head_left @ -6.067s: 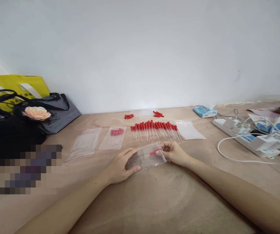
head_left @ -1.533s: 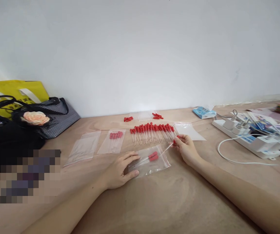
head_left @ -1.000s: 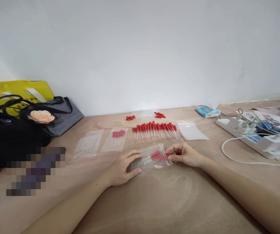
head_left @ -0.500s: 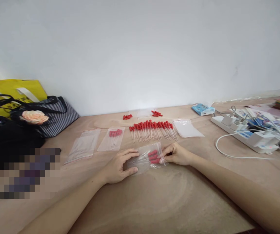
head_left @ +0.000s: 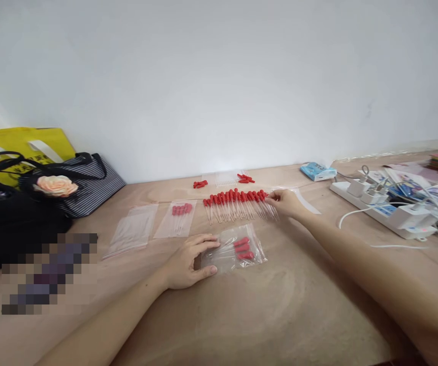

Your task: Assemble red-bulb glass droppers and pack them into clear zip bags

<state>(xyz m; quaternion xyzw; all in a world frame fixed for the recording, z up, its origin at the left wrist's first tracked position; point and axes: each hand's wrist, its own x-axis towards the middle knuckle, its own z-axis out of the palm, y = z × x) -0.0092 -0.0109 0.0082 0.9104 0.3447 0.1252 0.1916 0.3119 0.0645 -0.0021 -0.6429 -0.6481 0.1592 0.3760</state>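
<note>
My left hand (head_left: 194,259) lies on the table with thumb and fingers spread. Its fingertips rest on the left end of a clear zip bag (head_left: 224,235), holding nothing in a grip. Inside that bag lie several droppers with red bulbs (head_left: 244,247), bulbs toward the right. My right hand (head_left: 284,202) is at the right end of a row of glass droppers (head_left: 234,198) with red rubber bulbs. Its thumb and fingers are pinched on the bulb of the end dropper, partly hidden by them. Behind this hand is a stack of clear bags (head_left: 306,202), mostly covered.
Left of the row lie a filled dropper bag (head_left: 177,221) and flat clear bags (head_left: 132,229). Loose red bulbs (head_left: 200,184) lie near the wall. A white power strip (head_left: 379,206) with cables is at right; a striped bag (head_left: 89,185) stands at left.
My right hand has let go of the zip bag's right end and moved up and right to the dropper row. The bag now lies flat; my left hand stays at its left end.
</note>
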